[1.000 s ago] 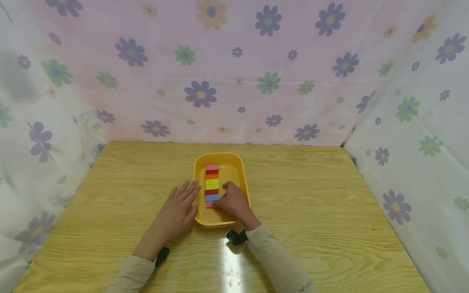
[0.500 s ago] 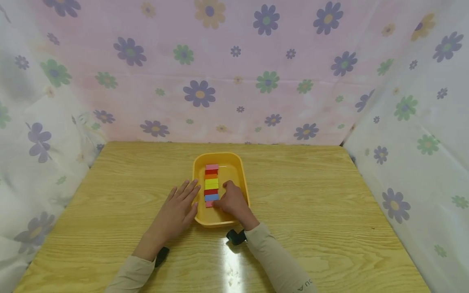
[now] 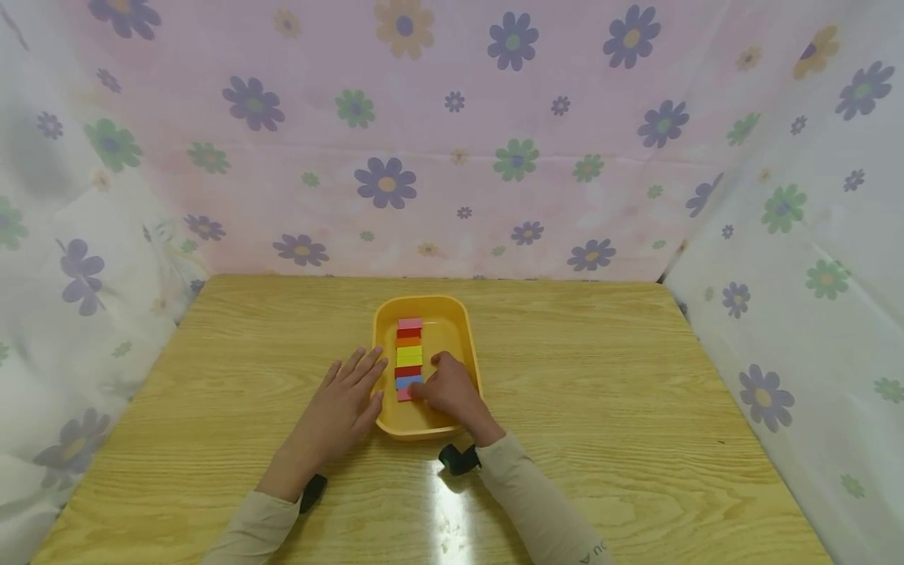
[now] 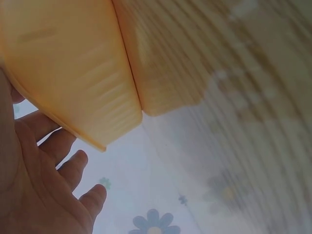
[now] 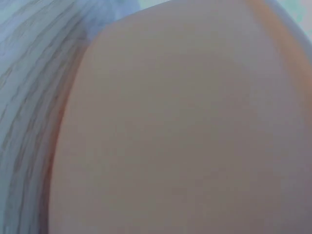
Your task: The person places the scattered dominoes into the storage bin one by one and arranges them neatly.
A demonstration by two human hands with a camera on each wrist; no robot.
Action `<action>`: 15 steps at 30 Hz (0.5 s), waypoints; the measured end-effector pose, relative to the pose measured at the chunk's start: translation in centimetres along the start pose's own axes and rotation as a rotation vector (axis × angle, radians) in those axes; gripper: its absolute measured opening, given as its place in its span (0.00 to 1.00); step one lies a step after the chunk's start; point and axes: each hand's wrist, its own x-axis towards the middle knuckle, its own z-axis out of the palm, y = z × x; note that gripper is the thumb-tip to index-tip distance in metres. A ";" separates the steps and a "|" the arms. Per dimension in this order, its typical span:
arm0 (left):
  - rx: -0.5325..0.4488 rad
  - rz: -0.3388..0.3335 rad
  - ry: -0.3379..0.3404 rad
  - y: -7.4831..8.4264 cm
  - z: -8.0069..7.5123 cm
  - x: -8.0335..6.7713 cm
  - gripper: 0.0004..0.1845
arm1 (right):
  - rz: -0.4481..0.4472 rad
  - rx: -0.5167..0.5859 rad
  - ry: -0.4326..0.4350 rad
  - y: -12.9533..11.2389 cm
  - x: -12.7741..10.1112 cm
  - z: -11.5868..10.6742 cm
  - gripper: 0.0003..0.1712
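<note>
A yellow tray (image 3: pixel 384 314) stands in the middle of the wooden table (image 3: pixel 600 392). Inside it lies a row of coloured blocks (image 3: pixel 409 353), running from a pink one at the far end through red, orange, yellow, red and blue (image 3: pixel 406 381) to a pink block (image 3: pixel 403 395) nearest me. My right hand (image 3: pixel 446 390) is inside the tray, its fingers curled against the right ends of the blue and near pink blocks. Flat on the table lies my left hand (image 3: pixel 342 408), fingers straight and touching the tray's left wall. The left wrist view shows the tray's outer wall (image 4: pixel 73 73) and spread fingers (image 4: pixel 63 165).
Flowered cloth walls (image 3: pixel 452 157) close off the table at the back and on both sides. Bare wood stretches left and right of the tray. In the right wrist view, only a blurred yellow tray surface (image 5: pixel 195 126) and a strip of table show.
</note>
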 end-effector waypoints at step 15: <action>0.027 -0.006 -0.008 -0.5 -0.4 0.0 0.30 | -0.269 0.219 -0.081 -0.8 -1.1 -1.8 0.28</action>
